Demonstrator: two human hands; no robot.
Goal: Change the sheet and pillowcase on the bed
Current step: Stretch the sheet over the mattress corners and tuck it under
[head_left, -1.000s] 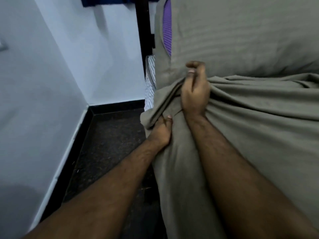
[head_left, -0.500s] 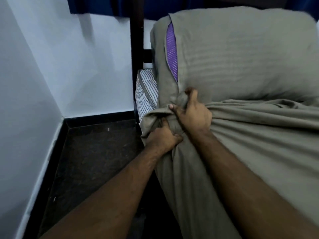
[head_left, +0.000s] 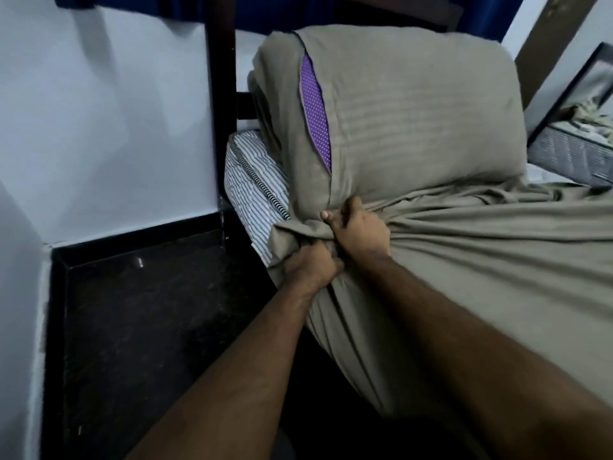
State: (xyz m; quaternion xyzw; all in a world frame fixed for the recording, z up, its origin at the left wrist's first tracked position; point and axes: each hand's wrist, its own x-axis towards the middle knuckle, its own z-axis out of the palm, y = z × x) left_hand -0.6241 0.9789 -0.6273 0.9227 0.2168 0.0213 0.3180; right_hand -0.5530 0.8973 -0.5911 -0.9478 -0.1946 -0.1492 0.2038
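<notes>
Left to right: bare striped mattress (head_left: 252,180) corner still shows by the dark bedpost (head_left: 220,94), so tucking isn't finished. Your left hand (head_left: 313,268) clenches bunched grey sheet (head_left: 481,277) at the bed's corner; your right hand (head_left: 360,229) grips the same gather, thumb up. The pillow (head_left: 414,111) looks done in its grey pillowcase, purple inner showing, but it leans over the corner, crowding you.

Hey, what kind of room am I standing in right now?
Most likely a bedroom, perhaps with a bunk bed: a pillow leans on a dark bed post, a striped mattress shows under the grey sheet, and both hands grip that sheet.
</notes>
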